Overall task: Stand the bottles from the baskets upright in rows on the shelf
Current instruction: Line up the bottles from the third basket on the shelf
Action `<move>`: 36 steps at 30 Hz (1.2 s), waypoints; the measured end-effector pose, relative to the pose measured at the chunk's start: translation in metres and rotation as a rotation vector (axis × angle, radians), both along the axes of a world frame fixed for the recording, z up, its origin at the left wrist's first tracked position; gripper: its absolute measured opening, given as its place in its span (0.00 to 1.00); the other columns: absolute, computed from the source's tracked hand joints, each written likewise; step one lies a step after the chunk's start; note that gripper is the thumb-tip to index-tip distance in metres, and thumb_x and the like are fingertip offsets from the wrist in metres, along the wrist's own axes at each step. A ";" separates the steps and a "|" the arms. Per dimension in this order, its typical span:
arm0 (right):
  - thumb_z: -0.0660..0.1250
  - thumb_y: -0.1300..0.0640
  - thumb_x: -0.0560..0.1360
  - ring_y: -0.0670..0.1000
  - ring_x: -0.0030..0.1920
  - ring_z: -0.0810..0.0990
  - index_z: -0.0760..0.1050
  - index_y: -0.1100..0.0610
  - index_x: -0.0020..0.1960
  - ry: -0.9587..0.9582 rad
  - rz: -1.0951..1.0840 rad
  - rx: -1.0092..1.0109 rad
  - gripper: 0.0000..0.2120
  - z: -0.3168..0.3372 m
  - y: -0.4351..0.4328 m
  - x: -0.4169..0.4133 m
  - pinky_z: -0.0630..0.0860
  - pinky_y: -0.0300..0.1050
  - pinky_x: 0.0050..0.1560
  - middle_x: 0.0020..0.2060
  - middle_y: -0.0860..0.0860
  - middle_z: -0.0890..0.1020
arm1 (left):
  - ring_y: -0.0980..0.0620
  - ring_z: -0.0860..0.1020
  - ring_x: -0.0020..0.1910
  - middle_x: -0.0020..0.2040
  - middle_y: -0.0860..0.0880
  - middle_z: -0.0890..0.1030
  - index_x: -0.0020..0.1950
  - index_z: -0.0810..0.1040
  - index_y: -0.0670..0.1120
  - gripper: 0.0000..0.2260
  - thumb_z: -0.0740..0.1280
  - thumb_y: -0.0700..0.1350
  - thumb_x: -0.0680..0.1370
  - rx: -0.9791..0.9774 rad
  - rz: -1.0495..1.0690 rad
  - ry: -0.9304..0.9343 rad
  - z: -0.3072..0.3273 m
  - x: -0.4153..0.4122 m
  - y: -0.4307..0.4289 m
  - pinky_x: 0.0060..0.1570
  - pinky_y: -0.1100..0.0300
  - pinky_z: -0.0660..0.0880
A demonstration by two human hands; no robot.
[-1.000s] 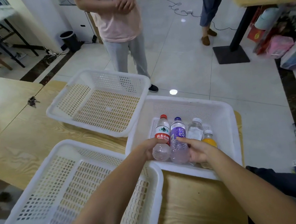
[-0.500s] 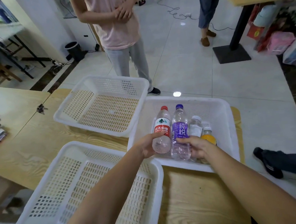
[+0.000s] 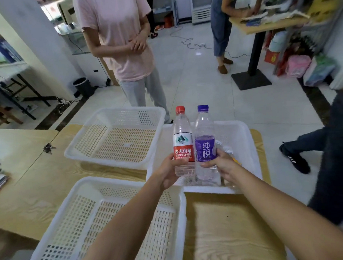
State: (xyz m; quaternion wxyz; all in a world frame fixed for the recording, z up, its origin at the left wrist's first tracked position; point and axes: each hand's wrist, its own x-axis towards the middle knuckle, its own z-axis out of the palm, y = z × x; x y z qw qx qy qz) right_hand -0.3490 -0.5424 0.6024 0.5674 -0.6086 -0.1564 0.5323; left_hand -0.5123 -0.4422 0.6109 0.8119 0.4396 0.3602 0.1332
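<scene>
A red-capped bottle [image 3: 182,137] is held upright in the grip of the left hand [image 3: 168,171], and a purple-capped bottle [image 3: 205,139] in the right hand [image 3: 224,164]. They are side by side over the basket [image 3: 250,155] at 1 o'clock on the table [image 3: 222,227].

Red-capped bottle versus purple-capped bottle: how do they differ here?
The red-capped bottle wears a red-and-white label, while the purple-capped bottle has a purple label. The left hand grips the red-capped bottle, and the right hand grips the purple-capped bottle. Both are clear plastic, held upright and side by side.
</scene>
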 end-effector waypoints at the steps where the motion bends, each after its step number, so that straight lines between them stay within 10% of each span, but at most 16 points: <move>1: 0.73 0.77 0.59 0.54 0.54 0.79 0.72 0.59 0.59 -0.008 -0.032 0.016 0.31 0.006 -0.007 0.000 0.74 0.48 0.55 0.54 0.55 0.81 | 0.35 0.75 0.63 0.65 0.35 0.75 0.71 0.66 0.41 0.39 0.78 0.39 0.63 0.008 -0.033 -0.016 0.006 0.002 -0.003 0.63 0.40 0.72; 14: 0.75 0.76 0.57 0.51 0.51 0.81 0.72 0.59 0.62 -0.114 -0.517 0.108 0.36 0.049 -0.206 -0.019 0.76 0.47 0.50 0.51 0.52 0.82 | 0.34 0.74 0.62 0.63 0.35 0.75 0.70 0.68 0.41 0.38 0.76 0.38 0.60 0.108 -0.534 -0.136 0.040 0.057 -0.139 0.64 0.36 0.69; 19: 0.70 0.80 0.61 0.49 0.44 0.80 0.72 0.60 0.58 -0.155 -0.776 0.102 0.30 0.059 -0.328 -0.022 0.77 0.36 0.38 0.48 0.53 0.81 | 0.44 0.80 0.50 0.52 0.42 0.81 0.65 0.71 0.44 0.34 0.74 0.34 0.60 0.048 -0.764 -0.172 0.054 0.102 -0.247 0.49 0.49 0.77; 26: 0.74 0.77 0.58 0.54 0.51 0.81 0.73 0.60 0.61 -0.201 -1.113 0.036 0.34 0.065 -0.508 -0.010 0.74 0.54 0.60 0.48 0.52 0.83 | 0.42 0.77 0.54 0.55 0.40 0.80 0.67 0.70 0.43 0.38 0.73 0.31 0.57 0.053 -1.086 -0.196 0.059 0.176 -0.419 0.52 0.48 0.76; 36: 0.77 0.75 0.54 0.56 0.51 0.81 0.73 0.58 0.59 -0.262 -1.407 -0.060 0.36 0.069 -0.694 0.047 0.75 0.54 0.57 0.49 0.53 0.83 | 0.41 0.79 0.53 0.54 0.40 0.80 0.68 0.69 0.42 0.39 0.72 0.28 0.58 0.014 -1.301 -0.251 0.065 0.281 -0.604 0.53 0.46 0.76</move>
